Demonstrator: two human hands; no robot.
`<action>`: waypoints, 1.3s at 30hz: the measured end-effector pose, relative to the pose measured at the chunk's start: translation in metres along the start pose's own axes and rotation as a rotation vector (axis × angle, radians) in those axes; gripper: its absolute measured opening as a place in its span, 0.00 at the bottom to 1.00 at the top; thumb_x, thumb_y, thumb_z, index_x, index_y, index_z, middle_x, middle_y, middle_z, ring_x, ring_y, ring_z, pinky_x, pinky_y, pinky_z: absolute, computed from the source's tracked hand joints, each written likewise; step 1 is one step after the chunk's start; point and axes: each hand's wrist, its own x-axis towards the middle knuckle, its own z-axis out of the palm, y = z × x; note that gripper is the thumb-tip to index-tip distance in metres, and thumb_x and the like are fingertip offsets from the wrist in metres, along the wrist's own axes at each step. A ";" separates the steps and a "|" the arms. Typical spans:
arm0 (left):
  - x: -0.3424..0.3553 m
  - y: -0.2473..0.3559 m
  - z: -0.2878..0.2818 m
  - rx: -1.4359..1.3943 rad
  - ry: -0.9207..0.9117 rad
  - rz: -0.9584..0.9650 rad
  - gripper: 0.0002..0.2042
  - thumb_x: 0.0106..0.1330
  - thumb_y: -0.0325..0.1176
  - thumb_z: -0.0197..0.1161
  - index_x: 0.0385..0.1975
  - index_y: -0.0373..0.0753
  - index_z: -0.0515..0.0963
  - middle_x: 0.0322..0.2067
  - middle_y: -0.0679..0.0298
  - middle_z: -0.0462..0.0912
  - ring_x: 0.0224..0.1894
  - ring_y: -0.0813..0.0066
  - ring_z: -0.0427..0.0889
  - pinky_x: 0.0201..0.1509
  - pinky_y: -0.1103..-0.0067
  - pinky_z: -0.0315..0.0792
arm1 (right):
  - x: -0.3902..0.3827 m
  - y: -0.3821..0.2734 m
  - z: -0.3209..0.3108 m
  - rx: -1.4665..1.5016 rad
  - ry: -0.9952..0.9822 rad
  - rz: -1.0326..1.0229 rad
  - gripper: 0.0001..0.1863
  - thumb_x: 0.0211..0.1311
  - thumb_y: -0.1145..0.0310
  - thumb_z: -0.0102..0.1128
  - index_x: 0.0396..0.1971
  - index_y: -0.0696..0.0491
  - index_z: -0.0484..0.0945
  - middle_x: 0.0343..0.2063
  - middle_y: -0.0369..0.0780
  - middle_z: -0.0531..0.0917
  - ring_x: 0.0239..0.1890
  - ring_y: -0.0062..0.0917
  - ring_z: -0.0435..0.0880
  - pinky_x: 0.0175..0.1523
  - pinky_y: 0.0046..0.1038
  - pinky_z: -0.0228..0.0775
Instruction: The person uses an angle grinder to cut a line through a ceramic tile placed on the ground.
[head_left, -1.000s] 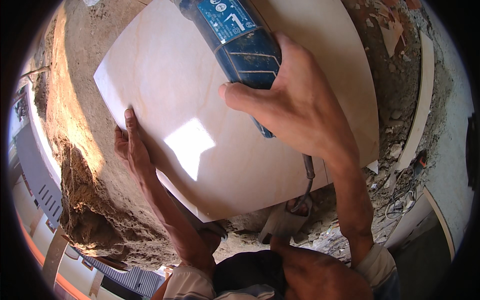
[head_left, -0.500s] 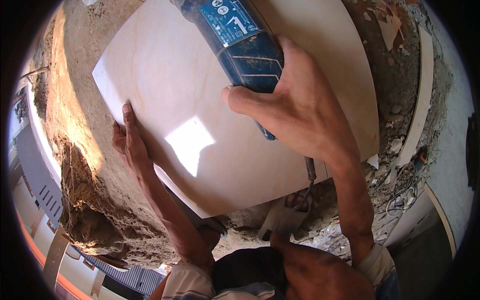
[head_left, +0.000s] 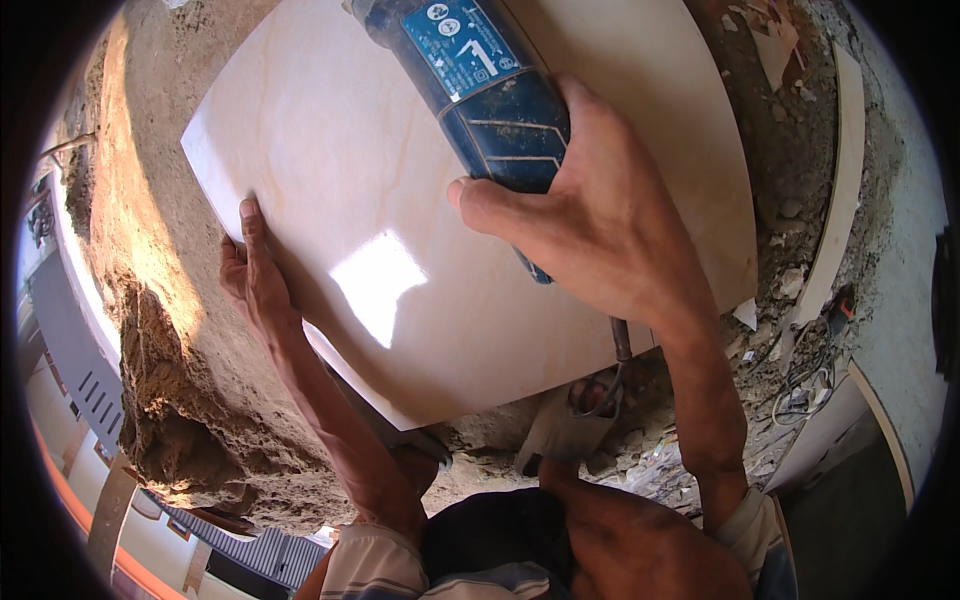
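Tool (head_left: 505, 115), blue-bodied, over the upper middle of a large, pale, glossy tile (head_left: 330, 120), its front end out of view. Gripped at the rear by the right hand (head_left: 605, 215), thumb along the left side, other fingers mostly hidden. At the tile's left edge, the left hand (head_left: 262, 275), thumb on top, fingers curled around the rim. Around them, rough earth (head_left: 170, 300); to the right, rubble (head_left: 790, 225) and a pale strip (head_left: 843, 180).
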 end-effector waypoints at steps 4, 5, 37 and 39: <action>-0.003 0.006 -0.004 0.033 -0.010 -0.020 0.41 0.66 0.77 0.73 0.40 0.34 0.84 0.19 0.68 0.80 0.21 0.76 0.79 0.33 0.60 0.86 | -0.003 0.002 0.001 -0.019 0.009 -0.003 0.31 0.62 0.62 0.82 0.57 0.63 0.77 0.29 0.37 0.84 0.23 0.20 0.84 0.27 0.28 0.77; 0.000 0.002 -0.005 0.045 -0.002 -0.011 0.41 0.67 0.76 0.73 0.41 0.33 0.84 0.19 0.67 0.81 0.21 0.75 0.80 0.32 0.60 0.86 | -0.004 0.002 0.001 -0.028 0.012 -0.004 0.31 0.62 0.62 0.81 0.57 0.63 0.77 0.29 0.37 0.84 0.23 0.20 0.84 0.27 0.28 0.77; -0.002 0.007 -0.002 0.058 -0.027 -0.038 0.39 0.72 0.75 0.67 0.46 0.36 0.92 0.14 0.71 0.71 0.17 0.81 0.68 0.53 0.60 0.88 | -0.036 0.018 0.001 0.021 0.040 0.015 0.32 0.59 0.63 0.83 0.58 0.62 0.78 0.32 0.39 0.85 0.25 0.22 0.84 0.30 0.29 0.79; -0.002 0.008 0.000 0.053 -0.007 -0.042 0.39 0.71 0.75 0.69 0.43 0.35 0.90 0.16 0.69 0.76 0.19 0.80 0.74 0.50 0.57 0.89 | -0.039 0.018 0.001 0.013 0.041 0.023 0.31 0.59 0.62 0.83 0.57 0.61 0.79 0.33 0.39 0.85 0.26 0.22 0.84 0.31 0.30 0.80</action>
